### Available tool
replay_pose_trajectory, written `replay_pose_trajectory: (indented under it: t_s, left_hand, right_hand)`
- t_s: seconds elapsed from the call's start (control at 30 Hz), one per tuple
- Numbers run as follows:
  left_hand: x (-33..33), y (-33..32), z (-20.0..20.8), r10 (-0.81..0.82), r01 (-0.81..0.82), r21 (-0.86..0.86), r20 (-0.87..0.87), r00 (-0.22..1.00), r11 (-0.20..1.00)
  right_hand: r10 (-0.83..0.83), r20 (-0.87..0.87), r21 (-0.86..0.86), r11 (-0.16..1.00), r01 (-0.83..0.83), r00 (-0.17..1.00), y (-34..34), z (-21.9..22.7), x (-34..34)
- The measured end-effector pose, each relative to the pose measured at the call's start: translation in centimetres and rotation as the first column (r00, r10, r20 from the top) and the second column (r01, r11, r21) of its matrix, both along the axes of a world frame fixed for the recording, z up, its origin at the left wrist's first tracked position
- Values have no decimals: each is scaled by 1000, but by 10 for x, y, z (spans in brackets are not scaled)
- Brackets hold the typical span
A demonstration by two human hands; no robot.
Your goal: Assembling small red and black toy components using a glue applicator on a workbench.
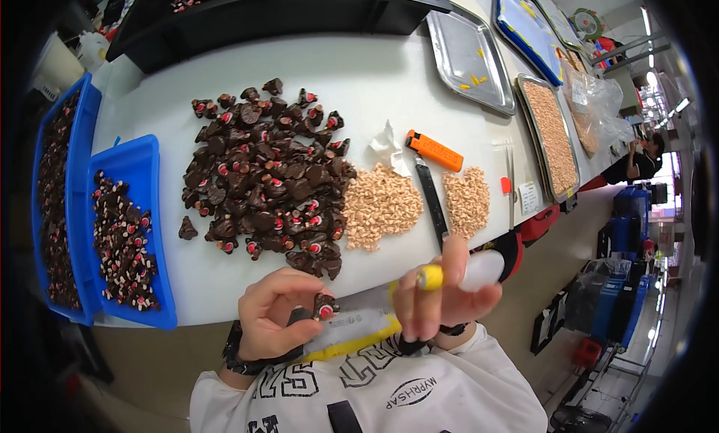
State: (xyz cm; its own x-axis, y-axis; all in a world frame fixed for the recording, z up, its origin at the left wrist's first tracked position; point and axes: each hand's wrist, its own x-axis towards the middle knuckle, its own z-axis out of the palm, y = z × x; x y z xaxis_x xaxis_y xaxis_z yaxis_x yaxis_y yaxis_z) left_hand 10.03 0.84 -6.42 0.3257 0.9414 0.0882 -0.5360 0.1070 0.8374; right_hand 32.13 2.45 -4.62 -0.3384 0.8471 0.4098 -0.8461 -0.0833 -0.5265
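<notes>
My left hand (277, 317) pinches a small dark-brown moulded figure piece (324, 306) with a red and white spot, just off the table's near edge. To its right, my right hand (443, 294) is around what looks like a translucent white bottle (485, 270) with a yellow end; its index finger crosses in front, hiding the middle part. A pale sheet or packet with yellow edging (356, 324) lies between the hands, over my lap. Beyond them spreads a heap of similar brown pieces (262, 171), beside two piles of tiny beige parts (383, 208) (466, 202).
Two blue bins (163, 208) of pieces stand left, a black tray (284, 25) at the back. An orange-handled tool (434, 150), black slim tool (431, 197) and crumpled paper (388, 148) lie mid-table. Metal trays (498, 96) (528, 96) line the right; a person (640, 159) is farther off.
</notes>
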Motion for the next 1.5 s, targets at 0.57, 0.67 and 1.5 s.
replay_pose_trajectory:
  t_s: [0.57,0.67,1.5]
  left_hand:
    - [-4,0,1,2,1,38,-69,998,999]
    - [-4,1,0,6,-2,52,-76,997,999]
    - [-3,2,0,41,-26,131,-110,993,991]
  right_hand:
    - [-200,530,211,972,100,824,-16,-1,-19]
    - [-256,588,329,942,62,767,-9,5,-19]
    - [-245,620,312,949,53,745,-7,7,-18]
